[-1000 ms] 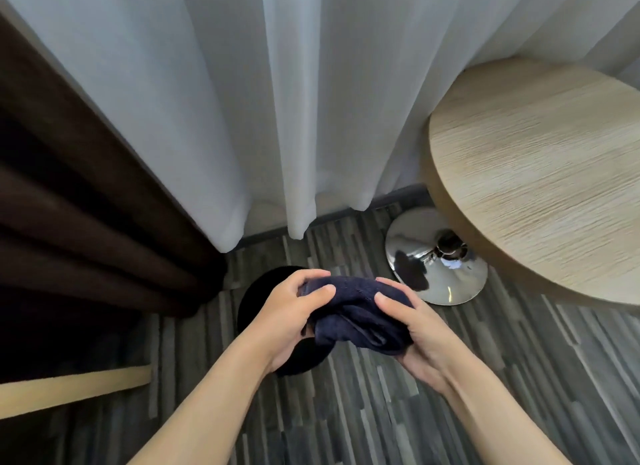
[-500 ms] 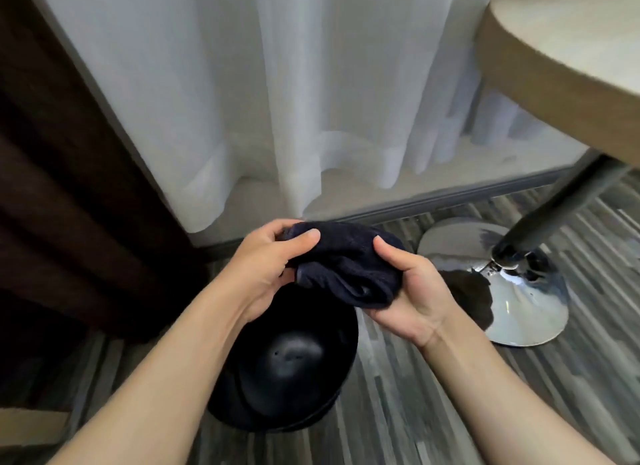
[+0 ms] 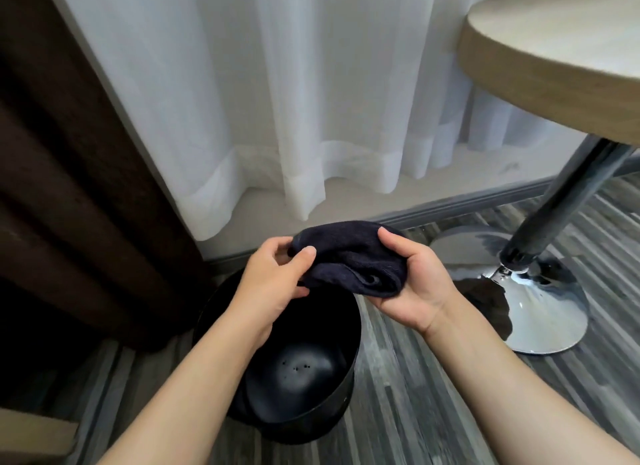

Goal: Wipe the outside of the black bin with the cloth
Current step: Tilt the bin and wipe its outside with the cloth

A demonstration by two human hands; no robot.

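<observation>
Gripping the bunched dark navy terry cloth [image 3: 349, 258] in both hands, left hand [image 3: 273, 281] and right hand [image 3: 412, 288], you haven't touched the round black plastic bin [image 3: 332, 405]; all wiping remains.

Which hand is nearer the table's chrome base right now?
Right. The right hand, gripping the cloth, is just left of the chrome base; the left hand is farther left, over the bin.

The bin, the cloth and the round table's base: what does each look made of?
The black bin looks like smooth plastic or coated metal, semi-gloss: soft highlights inside; which one is unclear. The cloth, held in the left hand and right hand, looks like dark terry fabric, matte and fuzzy. The table base looks like polished chrome, mirroring its surroundings.
</observation>
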